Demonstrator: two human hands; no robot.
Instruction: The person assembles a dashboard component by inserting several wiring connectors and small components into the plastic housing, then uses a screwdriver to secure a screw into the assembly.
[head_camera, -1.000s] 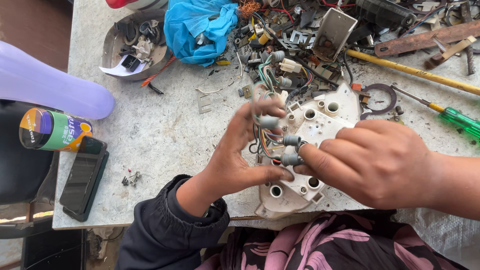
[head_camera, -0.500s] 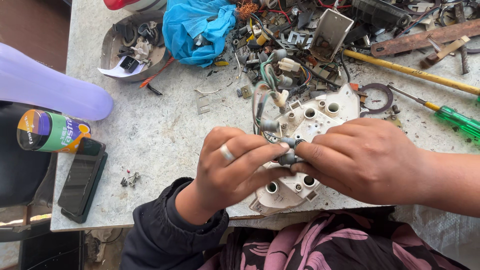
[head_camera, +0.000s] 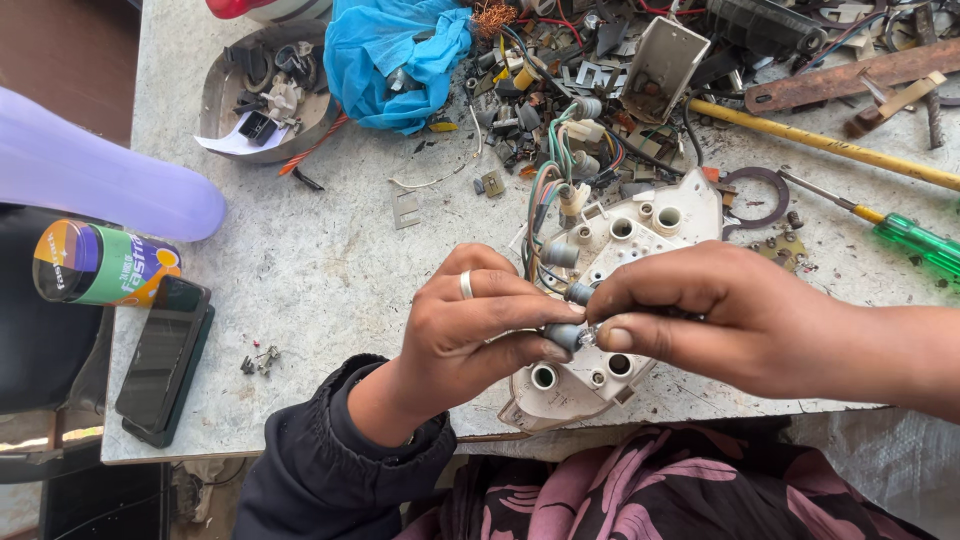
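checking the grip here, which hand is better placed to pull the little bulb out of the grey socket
Probably the right hand: its fingers already pinch the small clear bulb. The left hand grips the grey socket and can brace it above the white panel.

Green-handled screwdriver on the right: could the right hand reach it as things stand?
Probably yes. The screwdriver lies in the open just beyond the right hand, nothing on top, but that hand is busy pinching a small grey socket with the left hand.

A blue cloth (head_camera: 400, 55) lies on the worktop (head_camera: 330, 260) beside a metal dish of parts (head_camera: 262, 90). A phone (head_camera: 165, 360), green-handled screwdriver (head_camera: 915, 240) and colourful can (head_camera: 95, 265) lie apart.
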